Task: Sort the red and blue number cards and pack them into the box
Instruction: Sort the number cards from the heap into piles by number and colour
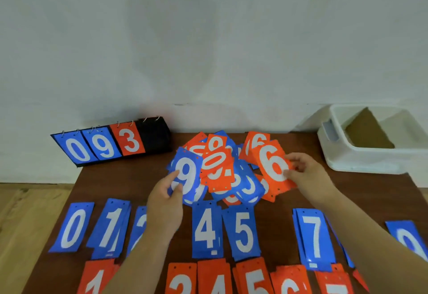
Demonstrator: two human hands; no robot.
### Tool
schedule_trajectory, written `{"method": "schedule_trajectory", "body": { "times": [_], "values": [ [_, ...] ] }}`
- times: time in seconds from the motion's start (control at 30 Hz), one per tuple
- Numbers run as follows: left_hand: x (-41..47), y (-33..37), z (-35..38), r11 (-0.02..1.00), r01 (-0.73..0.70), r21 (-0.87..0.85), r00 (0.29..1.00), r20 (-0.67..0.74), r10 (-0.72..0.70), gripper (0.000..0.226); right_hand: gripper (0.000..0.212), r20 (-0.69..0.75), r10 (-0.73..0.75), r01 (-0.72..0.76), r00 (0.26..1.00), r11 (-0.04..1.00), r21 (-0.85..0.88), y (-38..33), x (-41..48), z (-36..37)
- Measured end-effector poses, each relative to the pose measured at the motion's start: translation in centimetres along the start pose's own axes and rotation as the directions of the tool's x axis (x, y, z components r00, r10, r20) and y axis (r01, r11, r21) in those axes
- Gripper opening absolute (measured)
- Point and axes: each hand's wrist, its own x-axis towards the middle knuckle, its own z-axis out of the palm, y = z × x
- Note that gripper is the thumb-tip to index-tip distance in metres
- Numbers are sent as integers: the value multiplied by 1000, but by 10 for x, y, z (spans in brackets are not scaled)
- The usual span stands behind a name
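Sorting step. Left hand (165, 198) pinches a blue 9 (187, 173), right hand (305, 171) a red 6 (273, 166), both at the pile (222, 173) mid-worktop (115, 182). Lift each clear, then lay it square on its matching stack; the far-right blue stack (407, 238) is probably 9s. Box (370, 161): rear right.

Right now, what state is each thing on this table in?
Left hand: holding the blue 9 card.
Right hand: pinching the red 6 card.
Card pile: mixed, unsorted.
Blue row: sorted by number.
Red row: sorted by number.
Box: open, no number cards visible inside.
Scoreboard: standing, showing 0, 9, 3.
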Motion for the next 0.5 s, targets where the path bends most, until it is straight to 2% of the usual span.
{"method": "schedule_trajectory", "body": {
  "times": [0.07, 0.17, 0.23, 0.27, 0.33, 0.43, 0.5],
  "values": [
    [-28, 22, 24, 998, -46, -37, 996, 76, 49, 36, 29, 255, -54, 52, 965, 999, 17, -20, -26, -19],
    [-70, 51, 55, 991, -41, -131, 980, 190, 65, 31, 24, 586, -42, 80, 809, 996, -39, -43, -60, -52],
    [-100, 67, 73, 980, -34, -198, 961, 264, 87, 26, 25, 697, -33, 183, 716, 973, -141, -52, -76, -74],
    [-115, 72, 82, 980, -44, -194, 948, 301, 102, 27, 26, 707, -34, 241, 706, 951, -195, -53, -83, -84],
    [-147, 80, 99, 987, -88, -134, 917, 376, 133, 38, 26, 635, -78, 285, 768, 931, -230, -50, -94, -102],
    [-187, 87, 123, 991, -55, -121, 914, 394, 99, 50, 27, 317, -159, 213, 935, 967, -142, -28, -112, -124],
    [-207, 89, 137, 992, -36, -120, 939, 336, 75, 51, 31, 133, -132, 141, 982, 988, -65, -5, -127, -136]
  ]
}}
